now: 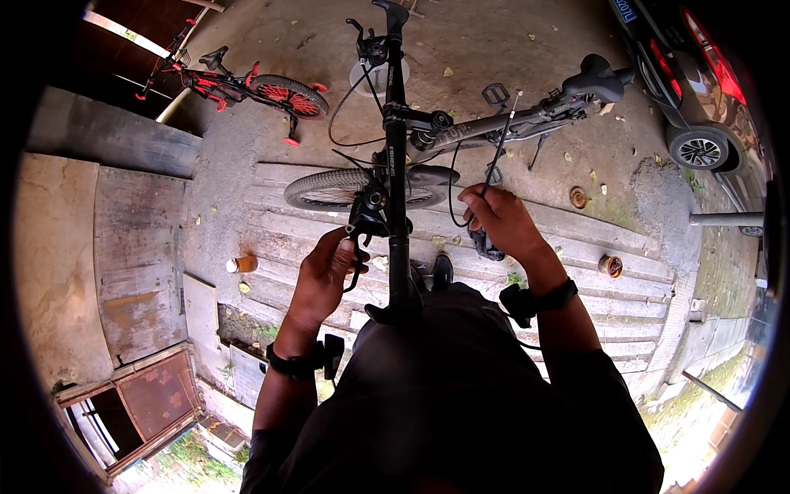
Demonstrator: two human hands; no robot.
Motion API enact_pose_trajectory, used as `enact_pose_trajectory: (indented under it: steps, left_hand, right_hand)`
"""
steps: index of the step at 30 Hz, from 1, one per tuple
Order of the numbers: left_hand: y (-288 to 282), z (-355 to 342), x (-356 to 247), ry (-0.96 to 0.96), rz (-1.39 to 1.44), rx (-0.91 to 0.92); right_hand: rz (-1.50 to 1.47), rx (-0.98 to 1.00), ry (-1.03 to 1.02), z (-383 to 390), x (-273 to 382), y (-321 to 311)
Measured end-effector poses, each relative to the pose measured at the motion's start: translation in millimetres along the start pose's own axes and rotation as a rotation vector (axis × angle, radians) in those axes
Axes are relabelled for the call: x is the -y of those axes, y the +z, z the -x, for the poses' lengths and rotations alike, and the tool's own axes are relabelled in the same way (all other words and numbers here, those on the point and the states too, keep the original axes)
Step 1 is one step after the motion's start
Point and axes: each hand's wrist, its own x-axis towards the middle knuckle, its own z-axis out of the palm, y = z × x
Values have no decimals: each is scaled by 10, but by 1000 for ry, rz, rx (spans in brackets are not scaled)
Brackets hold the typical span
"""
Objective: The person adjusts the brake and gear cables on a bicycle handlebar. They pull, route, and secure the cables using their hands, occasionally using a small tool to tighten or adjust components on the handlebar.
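Observation:
A bicycle stands in front of me with its black handlebar (pixel 397 177) running away from my body. My left hand (pixel 327 267) is closed at the near brake lever (pixel 357 262), thumb pressed against it; a small silver tip shows just above the thumb. To the right of the bar, my right hand (pixel 504 218) pinches a thin black cable (pixel 499 152), whose pale end points up and away. A slack loop of cable hangs between that hand and the bar. Below the bar sits the front wheel (pixel 325 191), partly hidden by the brake lever mount.
A small black and red bicycle (pixel 267 92) stands at the far left. A dark car (pixel 699 107) is parked at the right. On the slatted ground are an orange-brown jar (pixel 243 264) and a round tin (pixel 611 266). The bicycle saddle (pixel 597 80) is at the back right.

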Motion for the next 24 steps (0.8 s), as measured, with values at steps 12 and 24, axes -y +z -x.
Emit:
enact_pose_trajectory:
  steps: [12,24]
  left_hand:
    - [53,18,-44,4,8,-21]
    - [58,36,-42,-9,3,-25]
  right_hand:
    - [26,56,-15,-44,26,0]
    - [132,97,-12,-116,-25,50]
